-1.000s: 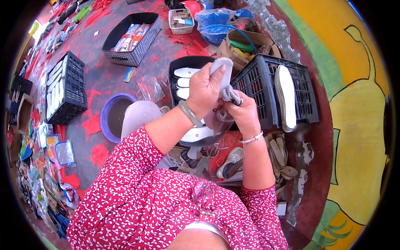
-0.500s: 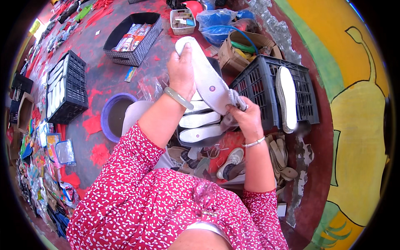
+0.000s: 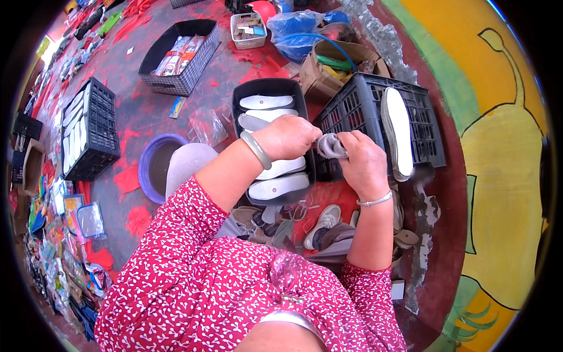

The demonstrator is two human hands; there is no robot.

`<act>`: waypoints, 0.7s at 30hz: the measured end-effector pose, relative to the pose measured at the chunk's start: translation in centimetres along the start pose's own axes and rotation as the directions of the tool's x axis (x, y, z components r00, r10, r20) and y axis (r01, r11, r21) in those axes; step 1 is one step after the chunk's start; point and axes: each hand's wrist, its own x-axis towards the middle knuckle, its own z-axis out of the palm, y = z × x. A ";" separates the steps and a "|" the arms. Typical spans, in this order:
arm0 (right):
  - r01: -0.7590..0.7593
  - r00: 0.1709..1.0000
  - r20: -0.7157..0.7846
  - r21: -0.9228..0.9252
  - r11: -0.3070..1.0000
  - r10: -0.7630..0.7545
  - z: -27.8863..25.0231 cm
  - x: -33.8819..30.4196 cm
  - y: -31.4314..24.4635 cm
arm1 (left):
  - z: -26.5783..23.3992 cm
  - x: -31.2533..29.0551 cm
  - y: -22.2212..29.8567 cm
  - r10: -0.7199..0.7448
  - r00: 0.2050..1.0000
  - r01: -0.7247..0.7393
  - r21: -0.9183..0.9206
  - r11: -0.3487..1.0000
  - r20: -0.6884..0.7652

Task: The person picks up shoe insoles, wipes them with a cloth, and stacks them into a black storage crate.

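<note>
My right hand (image 3: pixel 363 161) is closed round a looped bundle of grey cord (image 3: pixel 332 146). My left hand (image 3: pixel 287 139) is closed with its fingertips right beside that bundle; what they pinch, if anything, is hidden. Below and beyond my hands stands a black bin (image 3: pixel 264 86) of white shoe insoles. One insole (image 3: pixel 267 102) lies at its far end and another (image 3: pixel 278 187) at its near end. My left hand and wrist cover part of the bin's middle.
At the right, a stack of white insoles (image 3: pixel 399 132) leans on a grey plastic crate (image 3: pixel 431 126). A cardboard box (image 3: pixel 319 76) stands behind it. At the left are a purple-rimmed bucket (image 3: pixel 145 170), a crate of insoles (image 3: pixel 104 132) and a checked basket (image 3: pixel 193 73).
The insole stretched between my hands no longer shows in them. My left hand has come down and right, to the grey cord still in my right hand. The black bin is less covered.
</note>
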 end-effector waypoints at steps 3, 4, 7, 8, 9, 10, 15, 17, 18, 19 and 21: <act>-0.035 0.999 0.012 0.059 0.998 0.034 -1.4 0.1 0.1 | -0.7 -0.4 -0.4 0.025 0.997 -0.028 -0.051 0.998 -0.069; -0.043 0.999 0.014 0.042 0.998 0.043 -2.0 0.0 0.7 | -1.0 -0.4 -0.6 0.044 0.994 -0.052 -0.078 0.996 -0.104; -0.155 0.986 -0.051 0.074 0.985 0.159 -2.6 -1.0 3.7 | -2.7 -0.6 -1.1 -0.155 0.971 0.009 -0.621 0.784 -0.182; -0.333 0.941 0.038 0.265 0.905 0.336 -2.7 -1.3 4.9 | -2.7 -0.7 -1.7 -0.235 0.967 0.064 -0.810 0.583 -0.093; -0.402 0.904 0.106 0.543 0.737 0.414 -3.1 -1.4 5.6 | -2.6 -0.8 -1.7 -0.251 0.965 0.060 -0.863 0.501 -0.079; -0.394 0.877 0.108 0.719 0.573 0.468 -3.5 -1.5 6.0 | -2.9 -0.9 -1.1 -0.264 0.963 0.053 -0.910 0.412 -0.063; -0.176 0.853 0.153 0.984 -0.001 0.499 -2.9 -0.7 5.1 | -2.5 -0.4 0.0 -0.246 0.967 0.011 -0.955 0.297 -0.065; -0.241 0.818 0.274 0.962 -0.131 0.506 -2.3 -0.4 4.3 | -2.2 -0.2 0.0 -0.233 0.971 0.030 -0.944 0.330 -0.051; -0.235 0.845 0.268 0.963 -0.130 0.462 -2.1 -0.4 3.4 | -2.1 -0.3 -0.1 -0.224 0.974 0.039 -0.936 0.350 -0.043; -0.231 0.871 0.263 0.965 -0.128 0.415 -2.3 -0.1 2.1 | -2.0 -0.3 -0.2 -0.217 0.975 0.048 -0.929 0.368 -0.036; -0.231 0.905 0.291 0.948 -0.218 0.310 -2.0 0.2 1.2 | -1.9 -0.4 0.1 -0.208 0.978 0.047 -0.929 0.366 -0.033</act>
